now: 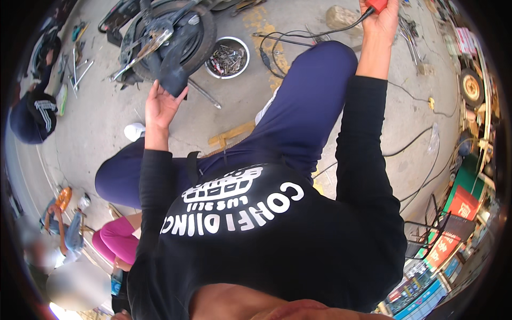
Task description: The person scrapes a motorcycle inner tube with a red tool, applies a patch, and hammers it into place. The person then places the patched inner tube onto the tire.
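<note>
At the upper left, my left hand [163, 109] is at the lower end of a black mudguard [173, 69], palm facing up. Its fingers go partly behind the mudguard, which hides some of them. The mudguard lies against a motorcycle wheel [209, 40] with a black tyre. My right hand [381, 21] is raised at the top edge, closed round a red power tool [376, 5]. A black cord [341, 29] runs from that tool; the rest of it is cut off by the picture's edge.
Beside the wheel stands a metal bowl [246, 58] of small parts. A metal rod [205, 94] lies below the wheel. A stone block [341, 18], loose tools [410, 42] and trailing cables [410, 141] are on the concrete. Another person [34, 117] crouches at the far left.
</note>
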`<action>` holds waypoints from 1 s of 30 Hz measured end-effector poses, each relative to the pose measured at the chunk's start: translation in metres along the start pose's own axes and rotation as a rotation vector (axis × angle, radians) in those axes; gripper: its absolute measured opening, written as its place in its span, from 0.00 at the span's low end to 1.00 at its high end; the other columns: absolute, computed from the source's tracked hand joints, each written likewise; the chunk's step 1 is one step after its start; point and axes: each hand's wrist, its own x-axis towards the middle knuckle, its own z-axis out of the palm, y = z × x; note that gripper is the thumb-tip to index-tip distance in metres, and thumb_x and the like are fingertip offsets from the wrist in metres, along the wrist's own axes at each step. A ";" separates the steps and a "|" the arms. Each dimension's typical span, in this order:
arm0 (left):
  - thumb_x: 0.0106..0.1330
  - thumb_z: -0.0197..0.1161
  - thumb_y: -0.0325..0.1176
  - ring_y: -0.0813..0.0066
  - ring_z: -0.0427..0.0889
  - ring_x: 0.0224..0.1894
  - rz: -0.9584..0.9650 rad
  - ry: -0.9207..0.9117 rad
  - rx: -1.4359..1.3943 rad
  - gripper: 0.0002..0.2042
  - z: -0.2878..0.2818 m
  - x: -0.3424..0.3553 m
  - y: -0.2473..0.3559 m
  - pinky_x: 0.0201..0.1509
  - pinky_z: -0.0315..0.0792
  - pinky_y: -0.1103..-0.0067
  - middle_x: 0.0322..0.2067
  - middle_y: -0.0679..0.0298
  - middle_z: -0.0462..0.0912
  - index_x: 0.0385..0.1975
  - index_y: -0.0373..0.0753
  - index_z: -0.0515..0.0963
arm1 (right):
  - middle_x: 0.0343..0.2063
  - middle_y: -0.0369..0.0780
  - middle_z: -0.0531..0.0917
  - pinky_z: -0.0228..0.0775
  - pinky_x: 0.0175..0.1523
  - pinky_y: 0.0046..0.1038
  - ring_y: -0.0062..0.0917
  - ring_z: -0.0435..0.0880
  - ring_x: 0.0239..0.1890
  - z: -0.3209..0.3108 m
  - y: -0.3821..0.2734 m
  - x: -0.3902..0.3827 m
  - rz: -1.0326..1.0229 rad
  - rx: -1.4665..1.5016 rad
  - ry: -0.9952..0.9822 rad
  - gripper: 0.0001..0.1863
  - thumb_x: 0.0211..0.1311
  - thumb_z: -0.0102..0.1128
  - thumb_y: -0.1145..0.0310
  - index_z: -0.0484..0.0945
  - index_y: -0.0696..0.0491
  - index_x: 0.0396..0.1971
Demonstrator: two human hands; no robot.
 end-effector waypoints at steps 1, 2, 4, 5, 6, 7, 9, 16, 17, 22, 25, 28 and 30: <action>0.74 0.45 0.41 0.55 0.65 0.66 -0.006 -0.035 0.014 0.20 0.000 -0.003 0.001 0.70 0.56 0.50 0.62 0.55 0.70 0.59 0.35 0.66 | 0.29 0.37 0.78 0.74 0.28 0.24 0.23 0.78 0.26 -0.018 -0.016 0.012 -0.052 -0.010 0.095 0.22 0.59 0.66 0.50 0.74 0.53 0.42; 0.74 0.46 0.40 0.55 0.64 0.67 0.006 -0.052 0.025 0.20 0.000 -0.004 0.000 0.71 0.54 0.50 0.62 0.54 0.69 0.59 0.35 0.67 | 0.30 0.37 0.78 0.74 0.28 0.25 0.23 0.77 0.28 -0.055 -0.026 0.034 -0.081 0.037 0.091 0.22 0.58 0.67 0.51 0.74 0.52 0.41; 0.73 0.47 0.38 0.55 0.63 0.67 0.025 -0.136 0.065 0.19 -0.014 0.001 0.002 0.72 0.53 0.50 0.62 0.55 0.69 0.58 0.33 0.67 | 0.30 0.37 0.78 0.73 0.27 0.25 0.23 0.77 0.26 -0.119 -0.053 0.053 -0.156 0.036 0.268 0.22 0.58 0.67 0.50 0.74 0.51 0.42; 0.73 0.48 0.37 0.55 0.63 0.67 -0.032 -0.235 0.019 0.19 -0.019 0.006 0.001 0.72 0.52 0.50 0.62 0.55 0.70 0.57 0.32 0.69 | 0.29 0.36 0.78 0.73 0.26 0.25 0.22 0.77 0.25 -0.184 -0.072 0.072 -0.100 -0.017 0.224 0.20 0.59 0.67 0.52 0.74 0.49 0.44; 0.72 0.48 0.37 0.55 0.63 0.67 -0.039 -0.291 0.036 0.18 -0.024 0.005 0.004 0.72 0.51 0.50 0.61 0.54 0.70 0.55 0.32 0.70 | 0.28 0.36 0.78 0.73 0.26 0.25 0.23 0.77 0.24 -0.216 -0.086 0.063 -0.145 -0.115 0.269 0.21 0.59 0.66 0.52 0.74 0.49 0.45; 0.72 0.48 0.37 0.55 0.63 0.67 -0.073 -0.397 0.021 0.18 -0.027 0.005 0.006 0.73 0.50 0.50 0.61 0.54 0.71 0.55 0.32 0.71 | 0.27 0.36 0.78 0.73 0.25 0.25 0.23 0.77 0.23 -0.241 -0.100 0.047 -0.178 -0.214 0.316 0.21 0.60 0.66 0.52 0.74 0.48 0.46; 0.72 0.48 0.36 0.56 0.63 0.68 -0.096 -0.430 0.010 0.18 -0.024 0.009 0.005 0.74 0.48 0.51 0.62 0.53 0.70 0.56 0.31 0.70 | 0.28 0.36 0.80 0.73 0.28 0.23 0.20 0.77 0.24 -0.277 -0.131 0.005 -0.111 -0.316 0.487 0.16 0.63 0.63 0.60 0.77 0.52 0.47; 0.73 0.48 0.33 0.57 0.61 0.69 -0.217 -0.463 0.011 0.19 -0.007 0.031 0.001 0.75 0.46 0.52 0.63 0.54 0.68 0.60 0.31 0.67 | 0.32 0.40 0.81 0.75 0.34 0.28 0.26 0.82 0.31 -0.513 -0.033 -0.189 0.436 -0.587 0.775 0.23 0.49 0.73 0.65 0.76 0.62 0.42; 0.73 0.48 0.33 0.57 0.61 0.68 -0.197 -0.423 0.033 0.19 -0.004 0.031 0.002 0.75 0.46 0.52 0.63 0.54 0.68 0.60 0.32 0.66 | 0.34 0.40 0.81 0.75 0.36 0.28 0.25 0.82 0.32 -0.516 0.009 -0.215 0.483 -0.629 0.805 0.24 0.46 0.73 0.67 0.76 0.63 0.41; 0.74 0.47 0.34 0.57 0.62 0.68 -0.155 -0.291 0.071 0.19 0.007 0.031 0.001 0.74 0.48 0.51 0.63 0.55 0.68 0.60 0.33 0.66 | 0.30 0.42 0.82 0.75 0.38 0.32 0.30 0.82 0.30 -0.543 0.134 -0.260 0.667 -0.902 0.957 0.24 0.42 0.71 0.62 0.78 0.62 0.37; 0.74 0.45 0.35 0.56 0.62 0.68 -0.143 -0.309 0.069 0.19 0.011 0.025 0.003 0.73 0.50 0.51 0.63 0.55 0.68 0.60 0.33 0.66 | 0.30 0.43 0.83 0.76 0.38 0.32 0.33 0.84 0.32 -0.537 0.161 -0.248 0.743 -1.270 0.956 0.24 0.40 0.70 0.58 0.80 0.62 0.34; 0.75 0.44 0.36 0.55 0.63 0.68 -0.070 -0.186 0.076 0.18 0.009 0.013 0.011 0.73 0.51 0.50 0.63 0.54 0.69 0.60 0.34 0.66 | 0.37 0.49 0.85 0.76 0.48 0.37 0.40 0.85 0.42 -0.511 0.159 -0.237 0.825 -1.552 0.825 0.32 0.37 0.71 0.50 0.81 0.62 0.37; 0.75 0.44 0.36 0.55 0.65 0.67 -0.086 -0.168 0.069 0.18 0.012 0.013 0.010 0.72 0.53 0.50 0.62 0.54 0.69 0.59 0.34 0.67 | 0.37 0.49 0.85 0.76 0.48 0.37 0.39 0.85 0.42 -0.527 0.156 -0.243 0.819 -1.487 0.818 0.34 0.38 0.70 0.46 0.81 0.62 0.37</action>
